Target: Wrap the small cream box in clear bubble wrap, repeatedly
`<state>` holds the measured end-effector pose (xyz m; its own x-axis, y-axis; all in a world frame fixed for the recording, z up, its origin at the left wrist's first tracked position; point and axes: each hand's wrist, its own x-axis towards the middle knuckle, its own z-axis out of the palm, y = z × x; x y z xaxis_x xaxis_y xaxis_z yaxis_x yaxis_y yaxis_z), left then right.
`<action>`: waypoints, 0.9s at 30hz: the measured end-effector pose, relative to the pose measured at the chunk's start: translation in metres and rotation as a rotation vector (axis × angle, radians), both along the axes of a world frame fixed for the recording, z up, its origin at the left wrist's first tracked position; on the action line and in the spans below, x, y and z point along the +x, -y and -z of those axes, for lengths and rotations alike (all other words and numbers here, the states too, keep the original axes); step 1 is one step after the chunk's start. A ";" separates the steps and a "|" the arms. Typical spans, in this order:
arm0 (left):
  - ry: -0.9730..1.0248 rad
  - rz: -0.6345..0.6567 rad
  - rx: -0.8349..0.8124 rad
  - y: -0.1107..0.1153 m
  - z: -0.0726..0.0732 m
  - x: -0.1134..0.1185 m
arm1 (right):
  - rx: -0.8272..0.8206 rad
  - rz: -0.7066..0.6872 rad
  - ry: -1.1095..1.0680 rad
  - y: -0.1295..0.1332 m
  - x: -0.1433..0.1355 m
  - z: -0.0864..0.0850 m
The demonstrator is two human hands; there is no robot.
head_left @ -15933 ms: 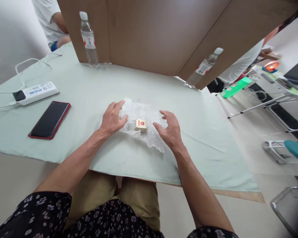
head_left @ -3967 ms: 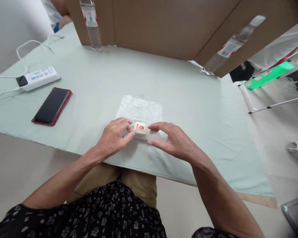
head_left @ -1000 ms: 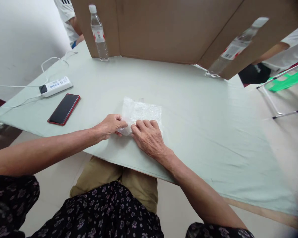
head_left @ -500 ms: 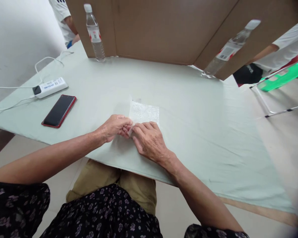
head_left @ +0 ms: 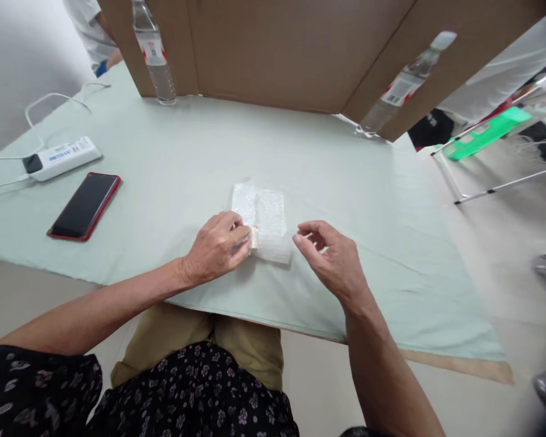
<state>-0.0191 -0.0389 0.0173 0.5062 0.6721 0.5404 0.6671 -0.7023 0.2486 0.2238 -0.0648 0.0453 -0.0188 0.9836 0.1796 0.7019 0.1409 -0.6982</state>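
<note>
A sheet of clear bubble wrap lies on the table in front of me, with a flap standing at its left side. My left hand is closed on the wrap's near left part. By its fingertips shows a small pale beige thing, too little of it visible to name. To the right of the wrap, my right hand is off it and holds nothing. Its fingers are curled, with a gap between thumb and forefinger.
A phone in a red case and a white power strip with cables lie at left. Water bottles stand against a brown cardboard screen. Parts of other people show behind it. A green stool is at right.
My right hand has let go of the wrap and moved right. The wrap's left flap has opened out more, and the beige thing has come into sight. The view has shifted slightly.
</note>
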 end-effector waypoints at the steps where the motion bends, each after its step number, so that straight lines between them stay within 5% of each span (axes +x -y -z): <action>1: 0.016 0.026 0.061 -0.002 0.004 -0.001 | -0.112 0.020 0.008 0.003 0.004 0.002; 6: 0.074 0.114 0.132 -0.008 0.015 0.000 | -0.363 0.057 0.024 0.008 0.002 0.013; 11: 0.101 0.094 0.068 -0.002 0.014 0.004 | -0.307 0.074 0.047 -0.001 -0.017 0.022; 18: 0.022 0.053 0.117 -0.002 0.009 0.004 | -0.192 0.077 -0.200 -0.004 -0.029 0.037; 27: 0.096 0.071 0.076 -0.004 0.017 0.002 | -0.191 0.091 -0.534 -0.006 -0.051 0.030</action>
